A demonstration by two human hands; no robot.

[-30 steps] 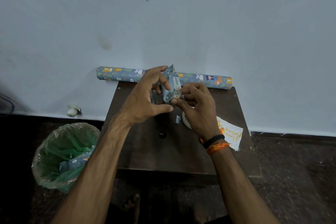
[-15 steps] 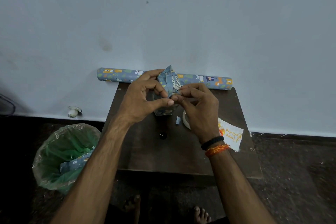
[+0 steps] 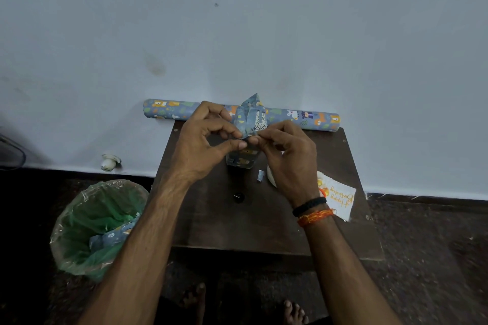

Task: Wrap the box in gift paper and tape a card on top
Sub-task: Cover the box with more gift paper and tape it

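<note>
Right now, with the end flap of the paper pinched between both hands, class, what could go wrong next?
1. Both the left hand and right hand pinch the loose flap of the wrapped box; if either grip slackens, the fold may spring open.
2. The tape roll lies behind the right wrist, so fetching it means letting go with one hand.
3. The card lies near the table's right edge, where a forearm could brush it off.
</note>
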